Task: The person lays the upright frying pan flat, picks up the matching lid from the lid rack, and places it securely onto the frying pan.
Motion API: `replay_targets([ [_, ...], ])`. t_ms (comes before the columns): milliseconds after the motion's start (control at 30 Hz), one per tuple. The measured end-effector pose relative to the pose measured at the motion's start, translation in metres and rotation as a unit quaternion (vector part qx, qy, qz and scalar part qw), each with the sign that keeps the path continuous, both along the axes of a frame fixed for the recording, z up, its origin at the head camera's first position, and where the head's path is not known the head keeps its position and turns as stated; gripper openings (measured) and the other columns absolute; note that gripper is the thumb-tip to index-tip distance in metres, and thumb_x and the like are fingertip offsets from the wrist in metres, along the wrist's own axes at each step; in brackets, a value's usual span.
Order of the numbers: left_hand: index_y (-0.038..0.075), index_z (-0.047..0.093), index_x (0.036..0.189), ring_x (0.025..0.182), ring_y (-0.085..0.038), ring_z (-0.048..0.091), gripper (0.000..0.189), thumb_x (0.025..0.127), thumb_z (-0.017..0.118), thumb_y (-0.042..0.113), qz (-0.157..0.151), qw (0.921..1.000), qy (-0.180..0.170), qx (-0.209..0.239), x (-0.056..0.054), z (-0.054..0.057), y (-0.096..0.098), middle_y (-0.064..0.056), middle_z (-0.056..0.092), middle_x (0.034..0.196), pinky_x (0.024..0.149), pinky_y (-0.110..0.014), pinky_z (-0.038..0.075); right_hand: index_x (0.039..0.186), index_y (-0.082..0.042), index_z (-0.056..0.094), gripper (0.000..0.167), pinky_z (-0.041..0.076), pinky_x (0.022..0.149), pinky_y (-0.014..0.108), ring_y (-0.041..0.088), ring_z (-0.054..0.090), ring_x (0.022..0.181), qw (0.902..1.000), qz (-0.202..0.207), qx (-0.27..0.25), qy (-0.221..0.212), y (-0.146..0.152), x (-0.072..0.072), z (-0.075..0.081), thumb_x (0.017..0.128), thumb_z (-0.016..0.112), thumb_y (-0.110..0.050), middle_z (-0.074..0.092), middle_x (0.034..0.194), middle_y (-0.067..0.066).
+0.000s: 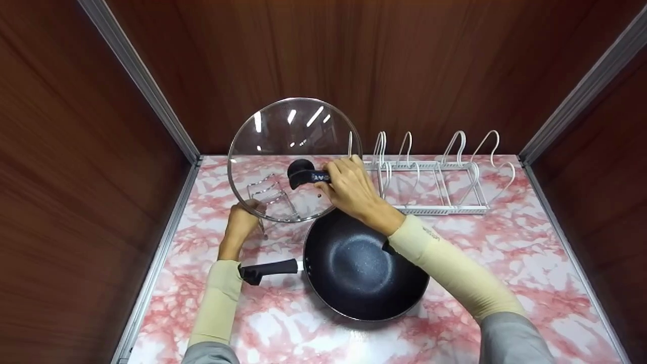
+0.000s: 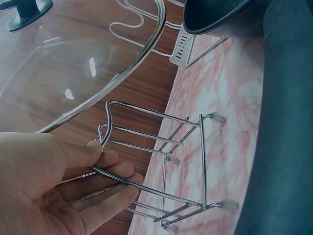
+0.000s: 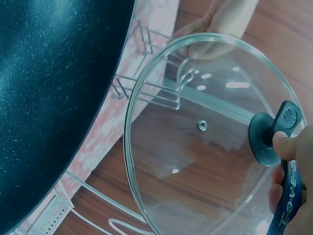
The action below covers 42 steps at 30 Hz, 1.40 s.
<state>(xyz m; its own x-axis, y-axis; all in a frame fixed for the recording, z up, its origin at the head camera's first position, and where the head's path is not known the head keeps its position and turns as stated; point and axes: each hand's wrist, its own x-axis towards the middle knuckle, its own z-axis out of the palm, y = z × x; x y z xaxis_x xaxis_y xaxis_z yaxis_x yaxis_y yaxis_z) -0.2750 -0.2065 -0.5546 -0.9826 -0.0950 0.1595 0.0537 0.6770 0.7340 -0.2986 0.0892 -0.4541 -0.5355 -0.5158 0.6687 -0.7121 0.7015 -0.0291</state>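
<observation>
My right hand [image 1: 351, 187] grips the black handle [image 1: 302, 173] of a round glass lid [image 1: 293, 129] with a metal rim. The lid is held up above the table, tilted, left of the white rack. With its thumb and fingers my left hand [image 2: 73, 178] holds a small chrome wire rack [image 2: 203, 161] by its upper bends. In the left wrist view the rack's clear feet point toward the marbled tabletop. Seen from the head, the lid's lower edge overlaps the left fingers and much of the chrome rack, which shows through the glass.
A black frying pan [image 1: 364, 265] sits on the pink-and-white table [image 1: 283, 323], its handle [image 1: 273, 268] pointing left under my left forearm. Behind it, at the right, stands a white rack [image 1: 447, 210] with tall wire loops. Brown wood-grain panels [image 1: 404, 65] enclose the back and sides.
</observation>
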Motion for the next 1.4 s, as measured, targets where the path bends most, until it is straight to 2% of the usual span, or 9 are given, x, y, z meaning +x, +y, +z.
replay_targets([
  [200, -0.003, 0.076, 0.096, 0.087, -0.034, 0.074, 0.016, 0.1, 0.067, 0.009, -0.011, 0.9996, 0.006, 0.027, 0.002, 0.001, -0.001, -0.02, 0.079, 0.091, 0.081, -0.04, 0.055, 0.101, -0.004, 0.064, 0.038, 0.045, 0.085, 0.044, 0.029, 0.066, 0.082, 0.9999, 0.005, -0.005, -0.014, 0.002, 0.004, 0.001, 0.093, 0.083, -0.036, 0.072, 0.093, 0.01],
  [500, -0.006, 0.074, 0.097, 0.084, -0.033, 0.073, 0.016, 0.1, 0.069, 0.009, -0.015, 0.9989, 0.008, 0.045, 0.005, -0.001, -0.002, -0.023, 0.077, 0.089, 0.079, -0.038, 0.055, 0.098, -0.004, 0.063, 0.039, 0.043, 0.085, 0.044, 0.029, 0.064, 0.081, 1.0, 0.004, -0.007, 0.001, 0.007, 0.008, -0.001, 0.094, 0.081, -0.039, 0.07, 0.09, 0.01],
  [700, -0.006, 0.073, 0.098, 0.082, -0.036, 0.07, 0.018, 0.101, 0.068, 0.012, -0.01, 0.9994, 0.014, 0.031, 0.006, -0.002, -0.001, -0.023, 0.074, 0.086, 0.079, -0.045, 0.056, 0.097, -0.004, 0.063, 0.041, 0.044, 0.082, 0.044, 0.03, 0.063, 0.078, 0.9999, 0.003, -0.011, 0.012, 0.011, 0.011, -0.001, 0.095, 0.079, -0.041, 0.069, 0.087, 0.01],
  [800, -0.006, 0.071, 0.099, 0.081, -0.039, 0.067, 0.016, 0.1, 0.068, 0.01, -0.011, 0.9991, 0.03, 0.028, 0.007, -0.002, -0.002, -0.025, 0.072, 0.086, 0.079, -0.051, 0.055, 0.096, -0.005, 0.063, 0.042, 0.044, 0.081, 0.044, 0.029, 0.061, 0.076, 0.9999, -0.001, -0.011, 0.012, 0.012, 0.013, -0.001, 0.095, 0.08, -0.043, 0.068, 0.084, 0.009],
  [933, -0.008, 0.07, 0.103, 0.087, -0.043, 0.069, 0.014, 0.097, 0.069, 0.004, -0.015, 0.9977, 0.056, 0.035, 0.007, -0.001, -0.002, -0.027, 0.073, 0.093, 0.086, -0.058, 0.055, 0.095, -0.006, 0.062, 0.043, 0.045, 0.08, 0.043, 0.029, 0.061, 0.076, 0.9999, -0.009, -0.011, 0.009, 0.013, 0.015, -0.003, 0.094, 0.08, -0.045, 0.067, 0.083, 0.008],
  [1067, -0.007, 0.07, 0.104, 0.094, -0.043, 0.07, 0.014, 0.098, 0.069, 0.005, -0.015, 0.9972, 0.051, 0.053, 0.008, 0.002, -0.004, -0.027, 0.074, 0.098, 0.093, -0.057, 0.054, 0.095, -0.006, 0.062, 0.043, 0.045, 0.08, 0.043, 0.029, 0.061, 0.076, 0.9999, -0.009, -0.012, 0.004, 0.014, 0.016, -0.005, 0.095, 0.078, -0.046, 0.066, 0.083, 0.008],
  [1167, -0.006, 0.071, 0.105, 0.097, -0.041, 0.07, 0.015, 0.099, 0.068, 0.008, -0.012, 0.9978, 0.046, 0.047, 0.008, 0.005, -0.004, -0.025, 0.074, 0.1, 0.096, -0.055, 0.054, 0.094, -0.006, 0.061, 0.045, 0.045, 0.081, 0.044, 0.029, 0.06, 0.075, 0.9999, -0.009, -0.01, 0.002, 0.016, 0.018, -0.005, 0.095, 0.078, -0.047, 0.065, 0.082, 0.008],
  [1400, -0.005, 0.072, 0.105, 0.091, -0.039, 0.067, 0.015, 0.1, 0.067, 0.008, -0.016, 0.9974, 0.062, 0.034, 0.01, 0.01, -0.003, -0.023, 0.072, 0.096, 0.09, -0.054, 0.053, 0.095, -0.006, 0.063, 0.045, 0.045, 0.08, 0.044, 0.026, 0.059, 0.071, 0.9999, -0.007, -0.014, 0.002, 0.021, 0.02, -0.005, 0.095, 0.078, -0.048, 0.064, 0.08, 0.007],
])
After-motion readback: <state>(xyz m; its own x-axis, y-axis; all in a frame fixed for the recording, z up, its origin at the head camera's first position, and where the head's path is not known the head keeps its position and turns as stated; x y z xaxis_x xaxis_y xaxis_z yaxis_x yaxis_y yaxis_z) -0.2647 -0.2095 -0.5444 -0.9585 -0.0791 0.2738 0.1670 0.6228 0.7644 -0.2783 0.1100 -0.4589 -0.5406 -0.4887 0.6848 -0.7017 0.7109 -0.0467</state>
